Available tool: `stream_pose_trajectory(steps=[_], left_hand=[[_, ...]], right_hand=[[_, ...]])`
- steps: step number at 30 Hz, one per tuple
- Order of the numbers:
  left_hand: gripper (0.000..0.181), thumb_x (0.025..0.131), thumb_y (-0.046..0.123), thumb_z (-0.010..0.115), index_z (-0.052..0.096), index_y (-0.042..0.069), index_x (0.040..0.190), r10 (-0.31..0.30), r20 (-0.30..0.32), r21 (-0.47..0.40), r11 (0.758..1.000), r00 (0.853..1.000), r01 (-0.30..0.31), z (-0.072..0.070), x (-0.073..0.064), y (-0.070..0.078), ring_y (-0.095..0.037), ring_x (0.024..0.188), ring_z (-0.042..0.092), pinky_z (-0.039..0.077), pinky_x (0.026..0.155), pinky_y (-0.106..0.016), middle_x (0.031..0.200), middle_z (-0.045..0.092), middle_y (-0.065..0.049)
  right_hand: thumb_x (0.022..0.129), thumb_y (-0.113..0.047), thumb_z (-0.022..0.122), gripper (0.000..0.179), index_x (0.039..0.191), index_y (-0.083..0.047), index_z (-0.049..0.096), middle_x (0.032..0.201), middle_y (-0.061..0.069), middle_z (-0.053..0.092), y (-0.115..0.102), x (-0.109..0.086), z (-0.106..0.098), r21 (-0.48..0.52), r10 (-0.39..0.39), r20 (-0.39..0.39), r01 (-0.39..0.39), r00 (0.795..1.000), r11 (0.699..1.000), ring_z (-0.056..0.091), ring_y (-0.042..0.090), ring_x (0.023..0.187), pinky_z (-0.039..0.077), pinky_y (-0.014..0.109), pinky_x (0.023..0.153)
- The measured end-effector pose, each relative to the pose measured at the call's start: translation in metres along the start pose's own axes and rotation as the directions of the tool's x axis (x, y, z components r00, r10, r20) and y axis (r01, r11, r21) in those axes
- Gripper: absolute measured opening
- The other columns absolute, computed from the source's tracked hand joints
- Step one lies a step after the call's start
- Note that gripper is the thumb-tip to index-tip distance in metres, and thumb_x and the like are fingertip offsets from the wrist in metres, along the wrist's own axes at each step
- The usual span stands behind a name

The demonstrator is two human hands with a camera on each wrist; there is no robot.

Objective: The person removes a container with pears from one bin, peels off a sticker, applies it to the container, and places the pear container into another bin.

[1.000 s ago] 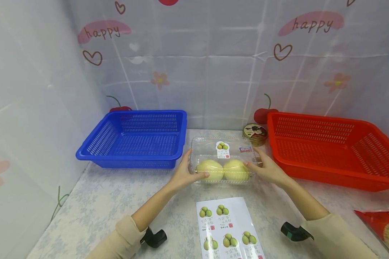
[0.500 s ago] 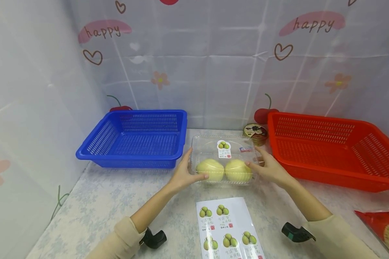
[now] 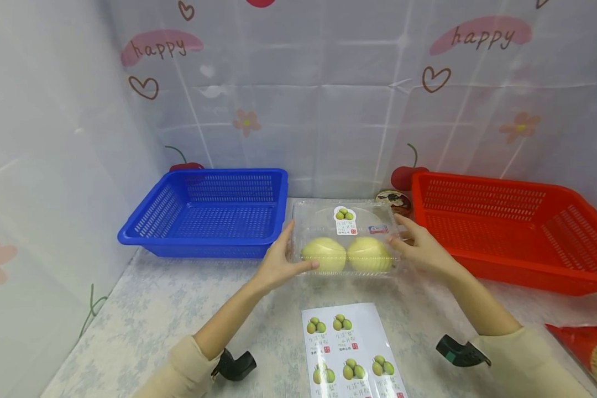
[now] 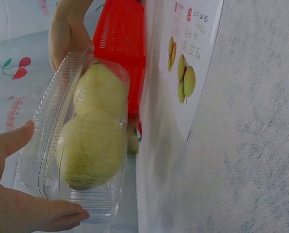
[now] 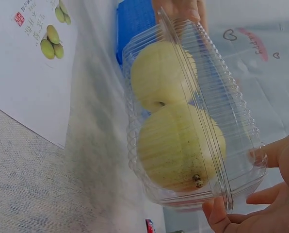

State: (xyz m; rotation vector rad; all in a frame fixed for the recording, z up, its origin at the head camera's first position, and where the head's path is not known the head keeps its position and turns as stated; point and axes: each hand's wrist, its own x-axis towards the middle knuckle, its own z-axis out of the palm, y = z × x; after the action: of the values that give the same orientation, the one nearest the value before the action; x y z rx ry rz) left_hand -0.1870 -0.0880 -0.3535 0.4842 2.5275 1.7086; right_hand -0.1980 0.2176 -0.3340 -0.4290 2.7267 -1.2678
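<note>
Between both hands is a clear plastic clamshell box (image 3: 313,218) with two pale yellow-green pears (image 3: 324,254) inside. On its lid are a white fruit label (image 3: 345,221) and a small blue-and-red sticker (image 3: 378,229). My left hand (image 3: 276,265) grips the left side, its thumb at the front edge. The right side is held by my right hand (image 3: 423,249). Both wrist views show the box raised off the table, with fingers below and thumbs above the rim (image 5: 217,160). In front of it lies a sheet of fruit labels (image 3: 363,318).
A blue basket (image 3: 204,250) stands at the back left and a red basket (image 3: 502,273) at the back right. Beside the red one is a round tin (image 3: 397,200), partly hidden behind the box. A red food packet (image 3: 584,334) lies at the right edge.
Both hands have raised the box and shifted it slightly right. It now covers more of the tin. The label sheet and baskets stay where they were.
</note>
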Motion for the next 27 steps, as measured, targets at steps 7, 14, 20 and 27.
stream_pose_trajectory(steps=[7, 14, 20, 27], left_hand=[[0.1, 0.077, 0.014, 0.077, 0.011, -0.001, 0.149, 0.038, 0.017, -0.036, 0.999, 0.999, -0.037, -0.005, 0.002, 0.008, -0.04, 0.139, 0.019, 0.026, 0.11, -0.045, 0.155, 0.01, -0.019], [0.1, 0.075, 0.015, 0.079, 0.014, 0.002, 0.15, 0.039, -0.031, -0.025, 0.999, 0.999, -0.04, -0.006, 0.006, 0.018, -0.039, 0.136, 0.027, 0.029, 0.109, -0.043, 0.154, 0.017, -0.019], [0.098, 0.074, 0.014, 0.08, 0.018, 0.002, 0.149, 0.043, -0.065, -0.053, 0.998, 0.997, -0.047, -0.005, 0.011, 0.027, -0.038, 0.135, 0.031, 0.031, 0.108, -0.043, 0.15, 0.026, -0.023], [0.093, 0.074, 0.017, 0.081, 0.026, 0.003, 0.148, 0.098, -0.072, -0.055, 0.993, 0.993, -0.102, 0.001, 0.021, 0.033, -0.04, 0.129, 0.04, 0.039, 0.102, -0.046, 0.144, 0.035, -0.026]], right_hand=[[0.097, -0.024, 0.05, 0.067, 0.148, 0.004, 0.016, 0.14, 0.034, 0.033, -0.006, -0.001, -0.009, 0.002, -0.032, -0.026, 0.032, 0.999, 0.999, 0.041, 0.051, 0.121, 0.041, 0.06, 0.094], [0.098, -0.025, 0.048, 0.066, 0.149, 0.003, 0.015, 0.132, 0.035, 0.043, -0.015, -0.002, -0.02, 0.003, -0.054, -0.036, 0.054, 0.998, 0.999, 0.045, 0.047, 0.119, 0.043, 0.06, 0.091], [0.098, -0.03, 0.048, 0.068, 0.151, -0.005, 0.013, 0.138, 0.033, 0.038, -0.017, -0.003, -0.032, 0.03, -0.027, -0.045, 0.029, 0.999, 0.999, 0.043, 0.048, 0.121, 0.042, 0.061, 0.091], [0.098, -0.034, 0.048, 0.07, 0.152, -0.01, 0.009, 0.14, 0.034, 0.035, -0.019, -0.007, -0.048, 0.055, 0.014, -0.057, -0.011, 0.998, 0.998, 0.039, 0.05, 0.124, 0.035, 0.065, 0.095]])
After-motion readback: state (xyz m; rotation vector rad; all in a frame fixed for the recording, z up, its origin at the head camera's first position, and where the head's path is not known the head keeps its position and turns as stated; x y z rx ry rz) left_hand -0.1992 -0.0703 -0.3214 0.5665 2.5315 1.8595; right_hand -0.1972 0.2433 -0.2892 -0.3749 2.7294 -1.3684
